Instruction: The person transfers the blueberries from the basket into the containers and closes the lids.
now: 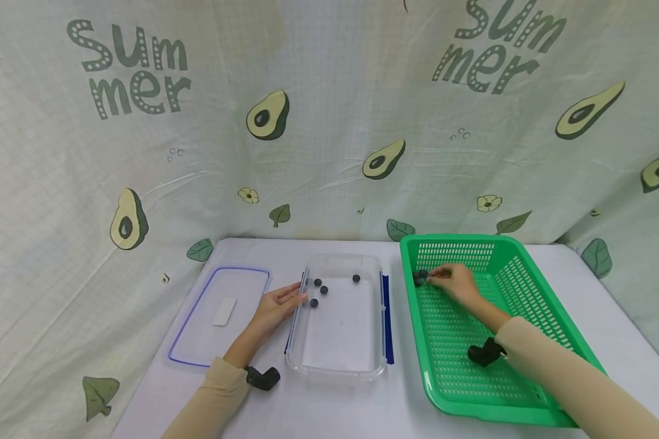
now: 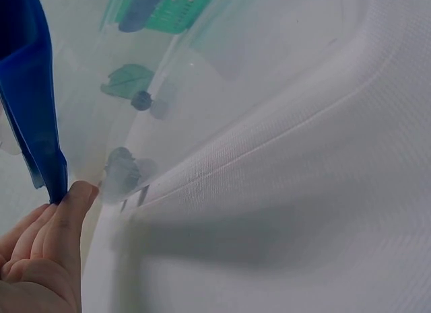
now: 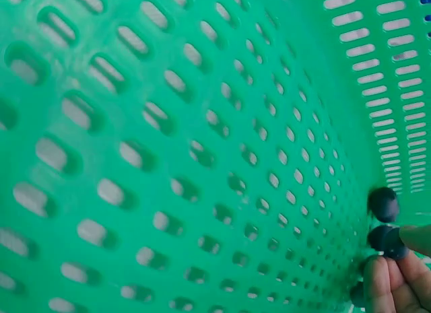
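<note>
In the head view, my left hand (image 1: 274, 311) holds the left side of a clear plastic container (image 1: 340, 369). Its fingertips meet the blue side latch (image 2: 37, 104) in the left wrist view. Several blueberries (image 1: 314, 303) lie in the container, mostly toward its left side, with one near the back right. Over in the green basket (image 1: 486, 410), my right hand (image 1: 454, 283) reaches to the back left corner. Thumb and fingers there pinch a dark blueberry (image 3: 396, 251). More blueberries (image 3: 384, 204) sit beside the fingertips against the basket wall.
Left of the container lies a clear lid (image 1: 219, 353) with a blue seal and a white label (image 1: 224, 311). Another blue latch (image 1: 387, 323) sticks out on the container's right, close to the basket. A printed cloth (image 1: 329, 122) hangs behind the white table (image 1: 252, 250).
</note>
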